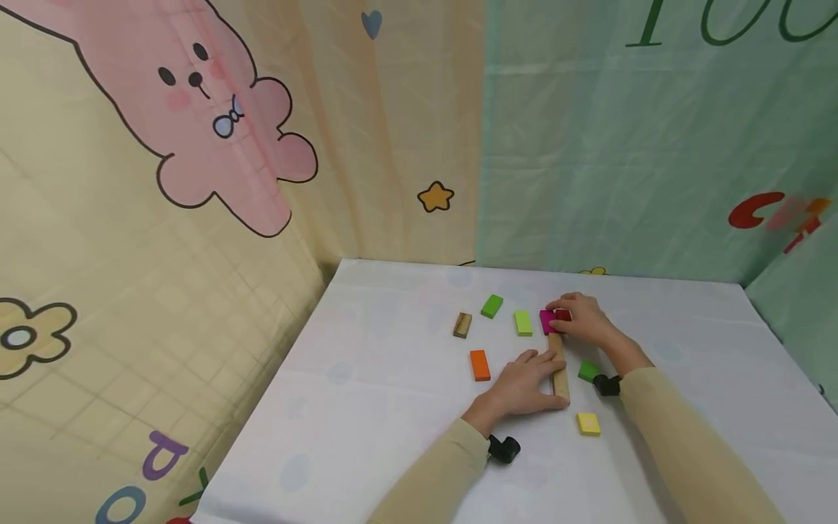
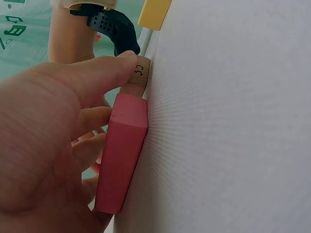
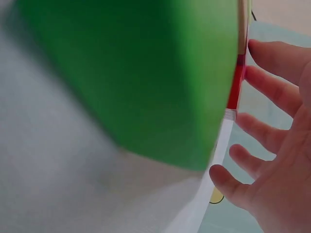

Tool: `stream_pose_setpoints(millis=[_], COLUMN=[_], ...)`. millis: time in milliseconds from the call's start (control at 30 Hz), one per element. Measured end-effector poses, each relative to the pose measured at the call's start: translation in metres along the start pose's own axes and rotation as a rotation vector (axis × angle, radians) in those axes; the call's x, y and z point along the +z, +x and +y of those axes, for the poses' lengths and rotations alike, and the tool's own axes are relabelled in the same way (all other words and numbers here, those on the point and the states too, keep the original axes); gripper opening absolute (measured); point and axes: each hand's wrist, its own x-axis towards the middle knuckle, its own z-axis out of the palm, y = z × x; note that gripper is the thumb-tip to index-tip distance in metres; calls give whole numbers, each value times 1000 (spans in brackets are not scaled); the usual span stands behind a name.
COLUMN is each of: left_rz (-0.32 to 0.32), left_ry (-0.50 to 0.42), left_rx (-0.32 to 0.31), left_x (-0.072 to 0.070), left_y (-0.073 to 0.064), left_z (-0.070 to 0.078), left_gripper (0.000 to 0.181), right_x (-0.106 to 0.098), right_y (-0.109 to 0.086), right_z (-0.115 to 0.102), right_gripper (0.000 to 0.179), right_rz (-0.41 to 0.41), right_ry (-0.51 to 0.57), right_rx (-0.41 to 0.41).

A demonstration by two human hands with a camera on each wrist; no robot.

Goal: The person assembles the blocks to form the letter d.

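My left hand [image 1: 527,384] spans the near part of a narrow row of plain wooden blocks [image 1: 555,343]. Its thumb presses the near end of the row, where a wooden block [image 2: 140,73] shows dark markings, and its fingertips lie further up. Under that palm, in the left wrist view, is a coral-red block [image 2: 121,150]; in the head view the hand hides it. At the row's far end my right hand [image 1: 585,319] pinches a red block [image 1: 564,315] between thumb and fingers. A magenta block [image 1: 547,322] sits just left of it, with the thumb tip over its edge.
To the left lie an orange block [image 1: 480,365], a brown wooden block [image 1: 462,325], a green block [image 1: 492,306] and a light green block [image 1: 523,323]. Another green block [image 1: 588,371] is by the right wrist camera [image 1: 607,386], with a yellow block [image 1: 588,424] nearer.
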Motion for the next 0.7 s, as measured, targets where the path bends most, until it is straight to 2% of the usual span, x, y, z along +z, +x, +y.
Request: stream_pose_setpoints(millis=[133,333,533,700], left_rz=[-1,-7,-2,-2], left_ry=[-3,18,20,12], left_rx=[-3,-5,-7,-7], left_x=[1,1,1,0], left_y=[-1,-1,-1,-1], left_z=[1,1,1,1], left_gripper=[66,66,66,67], right_x=[1,-1,-3,-3], right_y=[-2,-5,-5,-4], right_z=[1,1,-1,-1], right_gripper=[44,44,44,46], right_rz=[-34,-35,-46,-53], right_ry=[20,72,68,67], right_rx=[3,21,17,45])
